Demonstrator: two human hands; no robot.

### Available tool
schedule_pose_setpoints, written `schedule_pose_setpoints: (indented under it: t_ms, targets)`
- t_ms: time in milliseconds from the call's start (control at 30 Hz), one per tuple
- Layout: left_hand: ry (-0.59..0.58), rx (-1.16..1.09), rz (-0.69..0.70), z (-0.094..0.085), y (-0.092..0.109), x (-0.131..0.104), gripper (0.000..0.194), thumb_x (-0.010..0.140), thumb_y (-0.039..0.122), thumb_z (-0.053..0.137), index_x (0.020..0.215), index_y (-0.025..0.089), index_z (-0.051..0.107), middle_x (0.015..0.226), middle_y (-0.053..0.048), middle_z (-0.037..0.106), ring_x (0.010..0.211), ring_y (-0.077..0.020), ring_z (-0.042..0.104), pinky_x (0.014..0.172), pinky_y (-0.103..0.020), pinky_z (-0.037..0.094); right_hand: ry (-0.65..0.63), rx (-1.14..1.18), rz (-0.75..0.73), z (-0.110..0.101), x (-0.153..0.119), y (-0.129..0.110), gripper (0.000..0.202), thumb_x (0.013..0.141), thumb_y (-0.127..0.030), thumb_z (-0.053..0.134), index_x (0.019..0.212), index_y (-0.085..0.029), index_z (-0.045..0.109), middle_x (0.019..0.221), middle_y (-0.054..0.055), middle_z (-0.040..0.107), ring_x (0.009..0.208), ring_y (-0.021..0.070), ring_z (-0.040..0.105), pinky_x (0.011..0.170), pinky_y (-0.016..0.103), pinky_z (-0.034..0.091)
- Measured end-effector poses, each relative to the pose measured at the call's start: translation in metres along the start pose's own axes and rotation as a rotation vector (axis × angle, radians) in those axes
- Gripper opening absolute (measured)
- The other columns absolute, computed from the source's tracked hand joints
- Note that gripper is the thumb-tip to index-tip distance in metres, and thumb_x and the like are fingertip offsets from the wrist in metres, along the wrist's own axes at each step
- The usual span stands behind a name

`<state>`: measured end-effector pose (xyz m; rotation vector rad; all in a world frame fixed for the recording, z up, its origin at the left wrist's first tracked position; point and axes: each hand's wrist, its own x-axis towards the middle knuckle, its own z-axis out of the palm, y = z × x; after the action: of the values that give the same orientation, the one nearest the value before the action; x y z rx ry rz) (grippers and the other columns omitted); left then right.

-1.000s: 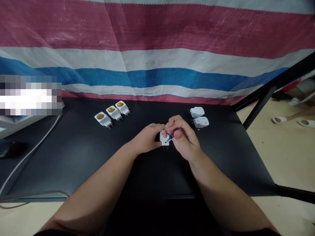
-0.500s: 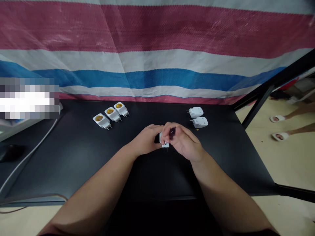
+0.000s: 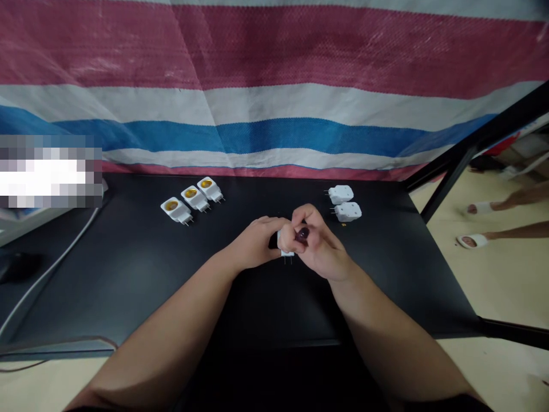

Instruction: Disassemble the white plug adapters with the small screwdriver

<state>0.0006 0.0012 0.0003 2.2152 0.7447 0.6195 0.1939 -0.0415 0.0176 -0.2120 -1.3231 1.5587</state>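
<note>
My left hand (image 3: 258, 243) is closed around the side of a white plug-in lamp socket (image 3: 287, 253), whose two metal prongs point towards me. Most of its body is hidden by my fingers. Above it, my right hand (image 3: 323, 246) grips a screwdriver (image 3: 302, 233) with a dark handle, seen almost end-on; the shaft and tip are out of sight. To the right, two similar lamp sockets (image 3: 348, 212) lie with their backs up, showing small holes. A tiny brass-coloured piece (image 3: 343, 225) lies just in front of them.
Three lamp sockets (image 3: 191, 198) lie at the back left of the black table (image 3: 128, 274), yellowish openings up. At far left are a black mouse (image 3: 19, 267) and a white cable (image 3: 64, 252). A striped sheet (image 3: 257, 137) hangs behind. Another person's feet (image 3: 474, 240) show at right.
My right hand's fingers have shifted around the screwdriver handle, with one finger now raised and bent away. My left hand stays on the lamp socket. The other person's feet have moved slightly left.
</note>
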Motion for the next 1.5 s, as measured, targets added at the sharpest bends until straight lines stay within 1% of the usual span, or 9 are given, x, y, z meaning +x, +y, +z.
schedule_pose_setpoints:
  t_ms: [233, 333, 533, 700, 867, 1000, 1100, 1267, 1500]
  targets:
    - [0.017, -0.012, 0.024, 0.001, -0.002, 0.0, 0.02, 0.091, 0.024, 0.081, 0.108, 0.024, 0.07, 0.106, -0.001, 0.078, 0.101, -0.0242, 0.073, 0.102, -0.045, 0.05, 0.097, -0.058, 0.096, 0.005, 0.004, -0.01, 0.04, 0.117, -0.052, 0.046, 0.093, -0.025, 0.065, 0.077, -0.001, 0.052, 0.071, 0.0168, 0.051, 0.071, 0.035, 0.043]
    - [0.01, -0.016, 0.012, 0.001, -0.001, 0.0, 0.02, 0.092, 0.025, 0.083, 0.108, 0.025, 0.07, 0.112, -0.001, 0.078, 0.106, -0.0243, 0.073, 0.103, -0.044, 0.05, 0.076, 0.03, 0.081, 0.006, 0.004, -0.01, 0.033, 0.115, -0.057, 0.05, 0.101, -0.029, 0.059, 0.066, -0.007, 0.038, 0.06, 0.0148, 0.033, 0.064, 0.032, 0.035]
    - [0.01, -0.007, 0.012, 0.001, -0.001, 0.0, 0.016, 0.09, 0.022, 0.081, 0.101, 0.024, 0.069, 0.103, -0.001, 0.077, 0.098, -0.0232, 0.073, 0.1, -0.044, 0.051, 0.147, -0.091, 0.075, 0.005, 0.004, -0.011, 0.035, 0.112, -0.053, 0.058, 0.093, -0.026, 0.065, 0.087, 0.001, 0.059, 0.076, 0.0176, 0.056, 0.075, 0.037, 0.048]
    - [0.009, 0.01, 0.006, -0.001, 0.001, 0.001, 0.023, 0.091, 0.024, 0.081, 0.111, 0.025, 0.071, 0.11, -0.002, 0.077, 0.1, -0.0237, 0.072, 0.1, -0.043, 0.051, 0.106, 0.019, 0.06, 0.005, 0.004, -0.009, 0.033, 0.114, -0.059, 0.052, 0.107, -0.029, 0.065, 0.064, -0.008, 0.04, 0.059, 0.015, 0.037, 0.066, 0.033, 0.039]
    - [0.007, 0.023, 0.015, 0.0, -0.001, 0.0, 0.015, 0.091, 0.02, 0.078, 0.103, 0.023, 0.07, 0.099, -0.002, 0.075, 0.096, -0.0235, 0.071, 0.097, -0.042, 0.052, 0.142, -0.103, 0.095, 0.004, 0.004, -0.01, 0.031, 0.111, -0.052, 0.062, 0.097, -0.025, 0.069, 0.09, 0.002, 0.061, 0.081, 0.0191, 0.059, 0.077, 0.038, 0.048]
    - [-0.009, 0.021, 0.004, 0.0, -0.002, 0.0, 0.024, 0.092, 0.027, 0.083, 0.113, 0.025, 0.072, 0.113, -0.003, 0.078, 0.108, -0.0252, 0.073, 0.105, -0.045, 0.051, 0.118, -0.049, 0.133, 0.005, 0.003, -0.009, 0.054, 0.115, -0.066, 0.042, 0.094, -0.024, 0.069, 0.062, -0.006, 0.041, 0.058, 0.0152, 0.04, 0.065, 0.035, 0.04]
    - [0.003, 0.013, 0.005, -0.001, -0.002, 0.0, 0.024, 0.091, 0.028, 0.084, 0.111, 0.024, 0.07, 0.112, -0.003, 0.078, 0.105, -0.0254, 0.074, 0.103, -0.045, 0.053, 0.112, -0.038, 0.082, 0.006, 0.004, -0.008, 0.041, 0.107, -0.067, 0.061, 0.103, -0.027, 0.065, 0.064, -0.008, 0.039, 0.058, 0.014, 0.037, 0.063, 0.033, 0.039]
    - [0.033, 0.021, 0.002, -0.001, -0.002, 0.0, 0.041, 0.089, 0.016, 0.078, 0.127, 0.025, 0.066, 0.122, -0.006, 0.077, 0.111, -0.027, 0.073, 0.105, -0.047, 0.055, 0.521, -0.152, -0.054, -0.004, 0.016, -0.017, 0.044, 0.102, -0.062, 0.071, 0.082, -0.025, 0.058, 0.087, -0.001, 0.054, 0.076, 0.0154, 0.055, 0.073, 0.035, 0.054]
    - [0.379, 0.114, -0.068, -0.001, -0.01, 0.0, 0.056, 0.089, 0.004, 0.068, 0.141, 0.02, 0.059, 0.135, -0.013, 0.071, 0.117, -0.0268, 0.071, 0.098, -0.041, 0.059, 0.991, -0.294, 0.029, -0.026, 0.02, -0.02, 0.049, 0.099, -0.073, 0.067, 0.087, -0.028, 0.051, 0.066, -0.008, 0.034, 0.053, 0.012, 0.034, 0.054, 0.03, 0.041]
